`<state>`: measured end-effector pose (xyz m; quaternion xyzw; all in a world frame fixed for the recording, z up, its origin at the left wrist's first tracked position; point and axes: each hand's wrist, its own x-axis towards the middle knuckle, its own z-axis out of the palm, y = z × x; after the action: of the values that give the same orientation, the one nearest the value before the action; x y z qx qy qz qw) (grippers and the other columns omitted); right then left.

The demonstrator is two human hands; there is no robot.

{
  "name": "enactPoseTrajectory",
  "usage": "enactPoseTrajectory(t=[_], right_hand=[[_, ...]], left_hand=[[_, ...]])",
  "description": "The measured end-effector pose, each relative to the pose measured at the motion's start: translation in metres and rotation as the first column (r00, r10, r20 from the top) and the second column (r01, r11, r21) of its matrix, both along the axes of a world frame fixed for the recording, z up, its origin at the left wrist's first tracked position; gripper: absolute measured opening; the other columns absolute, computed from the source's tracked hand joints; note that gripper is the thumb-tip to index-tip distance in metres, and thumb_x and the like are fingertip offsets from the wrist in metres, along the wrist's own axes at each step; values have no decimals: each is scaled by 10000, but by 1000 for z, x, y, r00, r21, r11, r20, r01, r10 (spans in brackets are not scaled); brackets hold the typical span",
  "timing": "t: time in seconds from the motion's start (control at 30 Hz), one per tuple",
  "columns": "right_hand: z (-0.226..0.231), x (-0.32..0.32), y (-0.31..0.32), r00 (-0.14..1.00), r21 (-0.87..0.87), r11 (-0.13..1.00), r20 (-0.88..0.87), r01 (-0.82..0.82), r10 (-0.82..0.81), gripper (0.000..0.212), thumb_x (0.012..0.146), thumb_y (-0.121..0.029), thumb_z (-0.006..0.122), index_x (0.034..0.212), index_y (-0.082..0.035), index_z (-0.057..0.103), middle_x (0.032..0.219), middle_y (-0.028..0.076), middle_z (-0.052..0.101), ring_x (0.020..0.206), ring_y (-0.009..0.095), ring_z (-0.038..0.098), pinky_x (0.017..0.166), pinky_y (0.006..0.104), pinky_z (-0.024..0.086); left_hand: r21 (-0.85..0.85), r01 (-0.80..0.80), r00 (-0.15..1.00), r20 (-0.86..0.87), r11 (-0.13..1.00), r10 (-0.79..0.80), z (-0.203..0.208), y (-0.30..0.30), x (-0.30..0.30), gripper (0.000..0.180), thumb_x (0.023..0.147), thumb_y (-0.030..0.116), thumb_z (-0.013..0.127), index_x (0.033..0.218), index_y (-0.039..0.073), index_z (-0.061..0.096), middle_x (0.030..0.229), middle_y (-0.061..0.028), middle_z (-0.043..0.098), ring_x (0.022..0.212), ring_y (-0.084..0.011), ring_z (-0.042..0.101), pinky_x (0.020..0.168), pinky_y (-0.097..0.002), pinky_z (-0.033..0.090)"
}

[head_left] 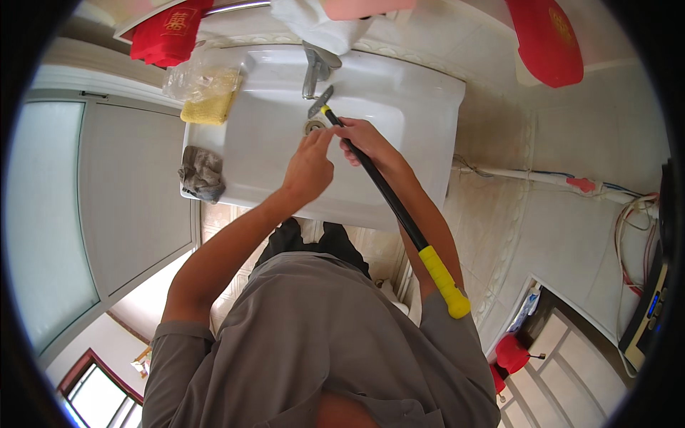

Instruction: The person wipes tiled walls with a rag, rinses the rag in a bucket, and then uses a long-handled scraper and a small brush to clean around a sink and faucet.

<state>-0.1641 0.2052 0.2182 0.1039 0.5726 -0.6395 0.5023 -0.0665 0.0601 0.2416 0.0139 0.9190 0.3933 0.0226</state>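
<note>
A long scraper with a black shaft (382, 184), a yellow grip (445, 282) and a flat grey head (320, 102) slants over the white sink (267, 153). My right hand (369, 143) is closed around the shaft a little below the head, while the yellow end lies along my right upper arm. Beside it, my left hand (310, 167) reaches up with its fingers stretched toward the shaft; whether the fingertips touch it is unclear. Just behind the scraper head stands the grey faucet (317, 68), and the round drain (315, 127) lies below the head.
On the sink's left ledge are a yellow cloth (208, 107), a clear plastic bag (203, 77) and a crumpled grey-brown cloth (203, 173). Red towels (168, 36) and a white towel (314, 25) hang at the back. A pipe with cables (528, 175) runs along the right wall.
</note>
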Motion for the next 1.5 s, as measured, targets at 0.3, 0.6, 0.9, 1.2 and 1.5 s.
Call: enactPoseTrajectory(t=[0.3,0.6,0.9,1.2,1.5], right_hand=[[-10,-32,20,992,-81,990,44,-113,117,79,959,-159,533,1015,-103,531,603,-8,434,429,97,375,368,272,291],[-20,-38,-1,977,-124,981,133,-149,165,150,960,-167,540,1097,-132,490,615,-19,419,441,90,359,373,265,293],[-14,-70,34,976,-134,986,178,-101,124,199,993,-186,493,1183,-136,457,664,-23,424,464,78,343,383,233,275],[-22,-88,40,979,-195,976,159,-94,126,116,991,-216,502,975,-126,431,669,-19,459,472,78,371,374,231,274],[-18,-85,31,977,-140,989,203,-42,70,98,984,-190,526,979,-147,438,649,-2,458,467,94,379,376,239,295]], left_hand=[[154,12,989,143,988,-34,-7,7,-8,659,816,-58,527,1453,66,408,1365,-199,510,1175,-395,557,959,-432,483],[258,-90,948,319,962,3,0,-34,52,574,875,-35,523,1434,69,442,1343,-186,550,1110,-289,633,842,-354,540],[241,-219,923,366,945,120,-18,-70,98,459,913,-6,538,1369,49,521,1257,-186,616,977,-249,693,768,-323,557],[143,-343,883,385,928,267,-15,-106,136,430,926,18,563,1354,17,527,1241,-213,637,1015,-272,697,852,-353,568],[108,-390,868,375,914,326,-38,-117,165,418,918,37,562,1336,15,548,1231,-201,649,994,-260,701,838,-346,560]])
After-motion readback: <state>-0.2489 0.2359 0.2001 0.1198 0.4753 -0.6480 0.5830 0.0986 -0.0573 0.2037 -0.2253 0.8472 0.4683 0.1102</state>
